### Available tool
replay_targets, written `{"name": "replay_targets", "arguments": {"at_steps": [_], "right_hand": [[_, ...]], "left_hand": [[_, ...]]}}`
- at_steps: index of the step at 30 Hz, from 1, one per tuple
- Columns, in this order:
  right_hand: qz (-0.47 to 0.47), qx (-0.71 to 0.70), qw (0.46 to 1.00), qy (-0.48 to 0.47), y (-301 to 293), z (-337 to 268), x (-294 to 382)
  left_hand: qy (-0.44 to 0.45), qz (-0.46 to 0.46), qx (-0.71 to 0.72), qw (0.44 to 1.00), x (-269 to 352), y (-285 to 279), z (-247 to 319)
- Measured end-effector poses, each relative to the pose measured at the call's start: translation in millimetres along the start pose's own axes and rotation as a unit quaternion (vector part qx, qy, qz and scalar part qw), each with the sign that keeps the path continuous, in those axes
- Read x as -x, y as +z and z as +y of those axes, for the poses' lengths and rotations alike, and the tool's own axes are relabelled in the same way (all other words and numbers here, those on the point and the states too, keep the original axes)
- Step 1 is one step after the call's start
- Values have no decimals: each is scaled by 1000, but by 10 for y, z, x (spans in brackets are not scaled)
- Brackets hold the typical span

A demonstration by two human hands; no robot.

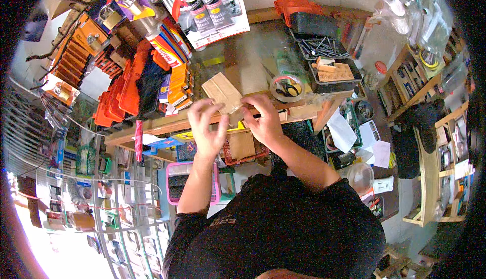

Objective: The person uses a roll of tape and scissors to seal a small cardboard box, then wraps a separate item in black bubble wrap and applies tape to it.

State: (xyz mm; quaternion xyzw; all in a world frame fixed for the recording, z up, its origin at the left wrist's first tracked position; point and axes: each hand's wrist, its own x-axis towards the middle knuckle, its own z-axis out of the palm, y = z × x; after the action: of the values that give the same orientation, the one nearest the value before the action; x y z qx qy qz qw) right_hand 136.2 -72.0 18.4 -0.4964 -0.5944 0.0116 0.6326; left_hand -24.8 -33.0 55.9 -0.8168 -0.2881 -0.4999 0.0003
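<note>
A small flat tan cardboard box (222, 92) lies tilted near the front edge of the glass-topped counter (246, 75). My right hand (262, 117) is at the box's right corner, thumb and forefinger close together; whether they pinch the box or something small and clear cannot be told. My left hand (207, 127) is raised at the near left side of the box, with its fingers apart and nothing seen in it. To the right of the box lies a roll of clear tape (287, 88) with dark-handled scissors in its ring.
Orange boxes (178, 89) and red plastic cases (129, 85) crowd the left. A hanging epoxy pack (209, 9) juts in above the counter. At the right are a black case of screws (322, 47) and a black bin (336, 74). Below stands a pink basket (193, 183).
</note>
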Motion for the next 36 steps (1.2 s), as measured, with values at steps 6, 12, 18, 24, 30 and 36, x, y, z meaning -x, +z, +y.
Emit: {"name": "replay_targets", "arguments": {"at_steps": [6, 12, 18, 24, 30, 36], "right_hand": [[-20, 2, 1000, -3, -24, -47, -23], [-37, 19, 999, -15, -52, -51, -53], [-62, 62, 994, -63, -87, 19, -50], [-93, 16, 995, -37, -137, -24, -73], [-94, 12, 995, -35, -132, 21, -18], [-94, 6, 995, -36, -153, -8, -42]], "left_hand": [[-13, -44, -39, 998, 139, 75, -34], [-9, -59, -65, 996, 140, 50, 7], [-22, -48, -21, 998, 156, 70, 18], [-17, -43, -23, 999, 156, 49, 57], [-28, -58, -42, 997, 178, 69, 95], [-30, -67, -42, 996, 105, 108, 118]]}}
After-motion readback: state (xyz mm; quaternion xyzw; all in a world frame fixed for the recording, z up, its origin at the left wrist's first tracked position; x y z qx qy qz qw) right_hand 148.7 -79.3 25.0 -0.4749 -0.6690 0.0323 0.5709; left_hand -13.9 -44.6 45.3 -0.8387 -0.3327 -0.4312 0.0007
